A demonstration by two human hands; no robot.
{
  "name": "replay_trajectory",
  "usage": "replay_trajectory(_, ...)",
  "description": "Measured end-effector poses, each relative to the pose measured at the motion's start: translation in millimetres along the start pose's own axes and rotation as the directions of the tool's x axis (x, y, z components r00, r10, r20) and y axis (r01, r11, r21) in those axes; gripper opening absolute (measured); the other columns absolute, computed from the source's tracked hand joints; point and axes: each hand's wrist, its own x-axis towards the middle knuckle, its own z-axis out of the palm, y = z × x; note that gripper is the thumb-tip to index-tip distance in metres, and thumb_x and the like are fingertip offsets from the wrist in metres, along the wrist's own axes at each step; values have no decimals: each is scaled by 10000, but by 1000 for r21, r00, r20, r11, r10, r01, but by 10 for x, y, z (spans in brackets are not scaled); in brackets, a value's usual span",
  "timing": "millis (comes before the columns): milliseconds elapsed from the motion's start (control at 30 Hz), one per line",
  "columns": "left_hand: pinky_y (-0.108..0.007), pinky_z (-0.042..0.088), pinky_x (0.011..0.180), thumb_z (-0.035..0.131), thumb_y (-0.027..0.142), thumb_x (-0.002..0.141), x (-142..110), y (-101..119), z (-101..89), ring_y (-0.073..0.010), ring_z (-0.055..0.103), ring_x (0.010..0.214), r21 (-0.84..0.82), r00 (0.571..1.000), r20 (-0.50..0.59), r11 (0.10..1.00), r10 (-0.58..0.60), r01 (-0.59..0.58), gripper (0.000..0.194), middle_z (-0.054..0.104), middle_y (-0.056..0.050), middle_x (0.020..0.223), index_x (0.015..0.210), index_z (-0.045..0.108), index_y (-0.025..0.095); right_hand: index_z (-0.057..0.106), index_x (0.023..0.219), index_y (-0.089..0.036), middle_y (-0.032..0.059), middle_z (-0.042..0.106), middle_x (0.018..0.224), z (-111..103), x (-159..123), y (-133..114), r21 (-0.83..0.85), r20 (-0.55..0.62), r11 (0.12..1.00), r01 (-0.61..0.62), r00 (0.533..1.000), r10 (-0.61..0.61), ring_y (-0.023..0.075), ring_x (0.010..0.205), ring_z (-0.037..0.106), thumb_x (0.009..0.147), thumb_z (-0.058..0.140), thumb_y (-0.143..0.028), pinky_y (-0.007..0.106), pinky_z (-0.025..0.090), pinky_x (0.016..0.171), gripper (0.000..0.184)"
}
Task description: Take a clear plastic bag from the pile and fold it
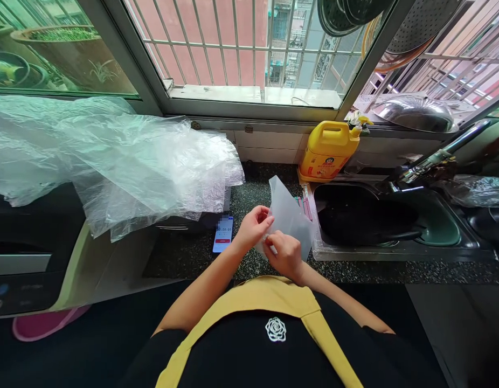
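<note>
A small translucent plastic bag [289,215] stands up from between both hands above the dark speckled counter [249,196]. My left hand [253,226] pinches its lower left edge with thumb and fingers. Just to the right and slightly lower, my right hand [285,254] grips the bag's bottom edge, fingers curled. The two hands are almost touching, close in front of my yellow apron.
A phone [223,233] with a lit screen lies on the counter left of my hands. A large crumpled clear plastic sheet [112,156] covers the stove at left. A yellow jug [328,150] stands by the sink [395,253], which holds a dark wok [362,218]. A barred window lies beyond.
</note>
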Motion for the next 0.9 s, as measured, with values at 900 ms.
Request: replay_trajectory(900, -224, 444, 610, 485, 158, 875, -682, 83, -192, -126, 546, 655, 659, 780, 299, 472, 550, -586, 120, 594, -29, 712, 842, 599, 177, 628, 690, -221, 31, 672, 816, -1001, 1541, 885, 165, 615, 844, 510, 616, -493, 170, 809, 539, 852, 507, -198, 307, 433, 695, 203)
